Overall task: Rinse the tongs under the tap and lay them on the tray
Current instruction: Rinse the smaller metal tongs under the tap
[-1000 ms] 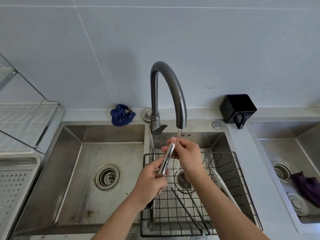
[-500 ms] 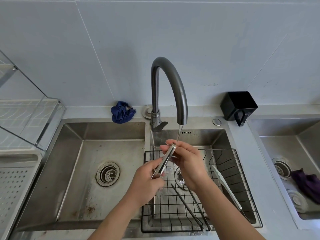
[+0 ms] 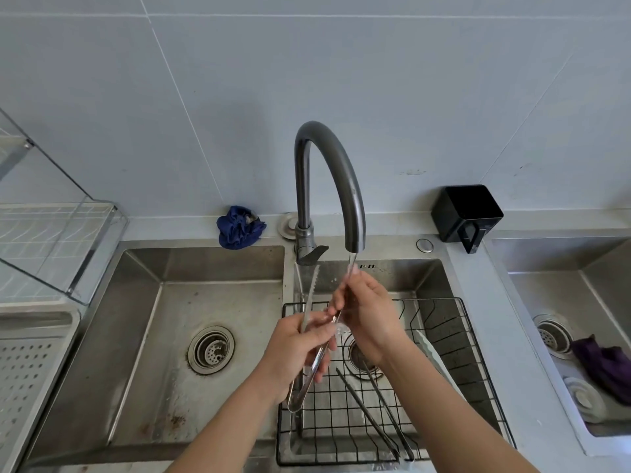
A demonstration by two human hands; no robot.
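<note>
Metal tongs (image 3: pixel 310 291) are spread open under the dark curved tap (image 3: pixel 341 172), where a thin stream of water runs. My left hand (image 3: pixel 296 349) grips them near the hinge end, which points down toward me. One serrated arm rises free on the left. My right hand (image 3: pixel 367 312) pinches the other arm up by the spout, in the water. The white perforated tray (image 3: pixel 30 363) sits at the far left, away from both hands.
A black wire basket (image 3: pixel 440 336) in the right basin holds dark tongs (image 3: pixel 372 407) and a white utensil (image 3: pixel 437 360). The left basin (image 3: pixel 153 336) has a drain. A blue cloth (image 3: pixel 239 227), black holder (image 3: pixel 466 213) and a clear rack (image 3: pixel 58 240) stand around.
The tongs have opened: one arm now stands free to the left while my right hand holds the other under the stream. The view has tilted down slightly.
</note>
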